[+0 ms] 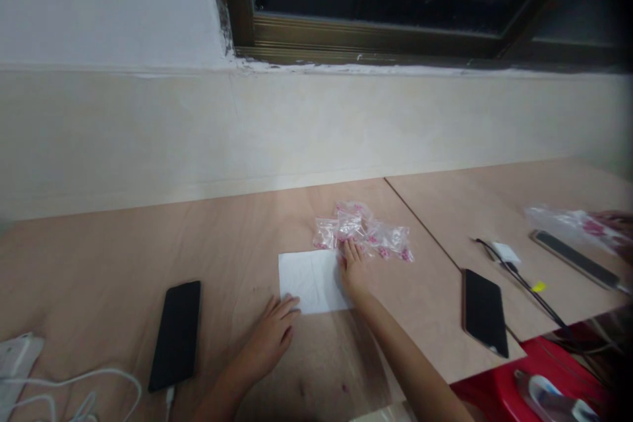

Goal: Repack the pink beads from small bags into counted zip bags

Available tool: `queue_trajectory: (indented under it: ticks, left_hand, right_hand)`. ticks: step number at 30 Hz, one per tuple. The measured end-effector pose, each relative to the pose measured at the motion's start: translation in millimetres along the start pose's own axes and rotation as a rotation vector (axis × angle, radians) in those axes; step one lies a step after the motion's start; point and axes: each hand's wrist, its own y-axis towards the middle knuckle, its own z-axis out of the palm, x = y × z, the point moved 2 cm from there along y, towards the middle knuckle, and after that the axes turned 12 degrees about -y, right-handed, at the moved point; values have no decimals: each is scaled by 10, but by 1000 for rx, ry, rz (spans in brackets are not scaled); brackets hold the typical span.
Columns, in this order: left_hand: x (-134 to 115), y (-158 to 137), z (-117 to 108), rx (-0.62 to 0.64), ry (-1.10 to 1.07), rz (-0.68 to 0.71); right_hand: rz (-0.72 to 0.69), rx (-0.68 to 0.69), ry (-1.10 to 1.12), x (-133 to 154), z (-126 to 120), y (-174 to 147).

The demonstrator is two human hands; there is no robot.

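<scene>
A white sheet of paper (pixel 314 280) lies flat on the wooden table. My left hand (pixel 273 333) rests by its lower left corner, fingers stretched out and the tips touching the edge. Across the upper right part of the sheet reaches my right hand (pixel 353 270), its fingers extended flat, with the tips at the near edge of a pile of small clear plastic bags (pixel 353 224). Small pink pieces show inside the bags. Neither hand appears to grasp anything, though the right fingertips partly cover the bags.
A black phone (pixel 176 335) on a white cable lies left, beside a white power strip (pixel 20 359). On the right are another phone (pixel 484 312), black cables (pixel 524 285) and a grey slim device (pixel 573 257). Another person's hand (pixel 616 219) touches a clear bag (pixel 568 217). A red stool (pixel 514 379) stands below.
</scene>
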Motion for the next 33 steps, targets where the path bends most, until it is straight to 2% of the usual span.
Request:
queue_trajectory:
  ticks: [4, 6, 7, 9, 11, 13, 15, 17, 22, 29, 33]
  left_hand:
    - [-49, -145, -141, -91, -72, -2]
    - [28, -277, -320, -204, -57, -39]
    - [103, -361, -435, -300, -23, -76]
    - [311, -554, -672, -535, 108, -208]
    - [556, -743, -846, -702, 256, -451]
    - [768, -881, -914, -738, 355, -714]
    - [889, -938, -901, -722, 435, -802]
    - [938, -932, -862, -711, 494, -809]
    - [974, -784, -893, -738, 530, -752]
    - [1022, -483, -1200, -728, 472, -704]
    - [1106, -468, -1399, -727, 315, -582]
  right_hand:
    - [20, -107, 75, 39, -184, -29]
    - [50, -160, 118, 78, -335, -158]
    - [73, -163, 135, 99, -409, -245]
    - [134, -126, 159, 132, -532, -441]
    - [216, -82, 181, 140, -607, -635]
    - [310, -54, 205, 117, -631, -793]
    - [388, -35, 222, 72, -617, -900]
    - [436, -31, 231, 21, -590, -959]
    - [428, -36, 209, -56, -530, -989]
    - [413, -78, -14, -26, -446, -963]
    - [394, -101, -204, 20, -394, -964]
